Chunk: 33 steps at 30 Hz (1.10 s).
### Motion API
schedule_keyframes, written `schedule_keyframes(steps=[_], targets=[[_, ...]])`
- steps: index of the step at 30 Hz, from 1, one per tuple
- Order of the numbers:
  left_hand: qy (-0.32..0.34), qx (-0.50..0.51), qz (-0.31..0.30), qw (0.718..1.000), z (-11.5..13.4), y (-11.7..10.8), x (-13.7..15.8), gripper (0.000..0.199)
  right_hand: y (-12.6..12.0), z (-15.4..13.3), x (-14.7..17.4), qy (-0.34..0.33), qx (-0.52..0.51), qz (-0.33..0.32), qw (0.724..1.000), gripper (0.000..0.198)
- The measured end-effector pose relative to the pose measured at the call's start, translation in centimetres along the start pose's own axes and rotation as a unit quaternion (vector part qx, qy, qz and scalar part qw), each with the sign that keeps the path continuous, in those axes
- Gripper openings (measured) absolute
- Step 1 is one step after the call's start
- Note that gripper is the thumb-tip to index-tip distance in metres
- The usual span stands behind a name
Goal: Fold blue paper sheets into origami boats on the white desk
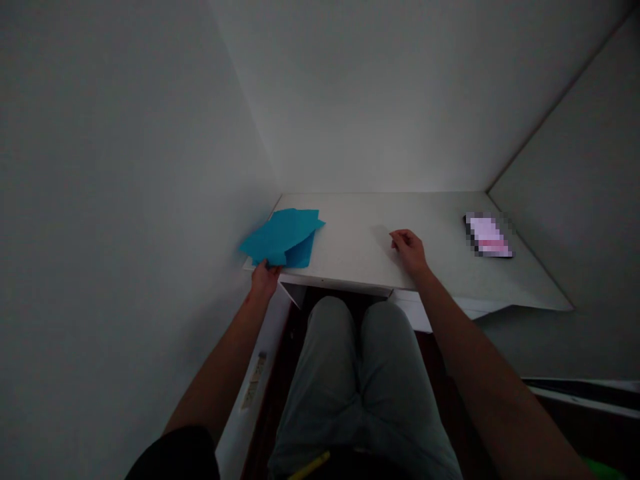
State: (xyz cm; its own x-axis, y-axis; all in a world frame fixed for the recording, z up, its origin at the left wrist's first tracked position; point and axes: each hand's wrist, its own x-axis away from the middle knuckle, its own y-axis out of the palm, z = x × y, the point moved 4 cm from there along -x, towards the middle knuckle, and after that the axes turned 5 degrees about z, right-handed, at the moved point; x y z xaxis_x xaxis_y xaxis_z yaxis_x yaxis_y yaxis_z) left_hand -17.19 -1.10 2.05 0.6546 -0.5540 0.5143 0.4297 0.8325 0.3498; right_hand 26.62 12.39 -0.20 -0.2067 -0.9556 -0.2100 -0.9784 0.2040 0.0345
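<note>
My left hand pinches the near edge of a blue paper sheet at the left end of the white desk. This sheet is tilted and lies partly over more blue paper, whose layers I cannot count. Over the middle of the desk is my right hand, its fingers curled together with nothing visible in them. It is well apart from the blue paper.
The white desk meets walls at the left, back and right. On its right side lies a phone with a lit, blurred screen. My knees are at the front edge. An outlet plate is low on the left wall.
</note>
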Motion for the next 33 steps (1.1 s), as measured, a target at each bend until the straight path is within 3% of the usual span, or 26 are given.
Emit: schedule_keyframes(steps=[4,7,10,11,13,15,17,18,20,22,25,29,33], targets=[[-0.011,-0.083,-0.039,0.996,-1.1,-0.8,1.5,0.016,0.0,0.0,0.1,0.001,-0.004,-0.002,1.0,0.045],[-0.028,-0.178,-0.141,0.974,-2.2,-1.1,3.5,0.013,-0.1,0.1,0.1,0.001,-0.004,-0.001,1.0,0.045],[-0.076,-0.309,-0.292,0.902,-3.8,-0.8,6.5,0.031,-0.1,0.2,0.1,-0.001,-0.003,-0.007,1.0,0.043],[-0.064,-0.359,-0.33,0.871,-4.1,-0.4,7.3,0.038,-0.1,0.2,0.0,-0.002,-0.005,-0.007,1.0,0.043],[0.033,-0.452,-0.364,0.814,-3.9,1.1,8.2,0.046,-0.1,0.3,0.0,-0.002,-0.011,-0.008,1.0,0.042],[0.225,-0.524,-0.344,0.746,-2.8,3.5,8.2,0.047,0.0,0.3,0.0,0.0,-0.015,-0.007,1.0,0.042],[0.396,-0.577,-0.3,0.649,-1.6,6.1,7.4,0.052,0.0,0.3,0.0,0.002,-0.015,-0.006,1.0,0.042],[0.44,-0.601,-0.27,0.61,-1.2,7.1,6.5,0.055,0.0,0.2,0.0,0.003,-0.014,-0.006,1.0,0.042],[0.46,-0.662,-0.187,0.562,-0.6,8.3,4.1,0.06,0.0,0.1,0.1,0.004,-0.011,-0.007,1.0,0.042],[0.446,-0.713,-0.104,0.532,-0.5,8.3,1.6,0.064,0.1,-0.1,0.2,0.003,-0.009,-0.012,1.0,0.04],[0.43,-0.754,-0.093,0.487,-1.5,7.2,-0.9,0.072,0.3,-0.3,0.2,0.002,-0.012,-0.017,1.0,0.039],[0.415,-0.765,-0.109,0.48,-3.1,5.6,-2.4,0.08,0.5,-0.4,0.2,0.0,-0.009,-0.007,1.0,0.038],[0.409,-0.77,-0.115,0.476,-3.3,5.8,-2.7,0.082,0.6,-0.5,0.4,0.001,0.001,-0.013,1.0,0.039]])
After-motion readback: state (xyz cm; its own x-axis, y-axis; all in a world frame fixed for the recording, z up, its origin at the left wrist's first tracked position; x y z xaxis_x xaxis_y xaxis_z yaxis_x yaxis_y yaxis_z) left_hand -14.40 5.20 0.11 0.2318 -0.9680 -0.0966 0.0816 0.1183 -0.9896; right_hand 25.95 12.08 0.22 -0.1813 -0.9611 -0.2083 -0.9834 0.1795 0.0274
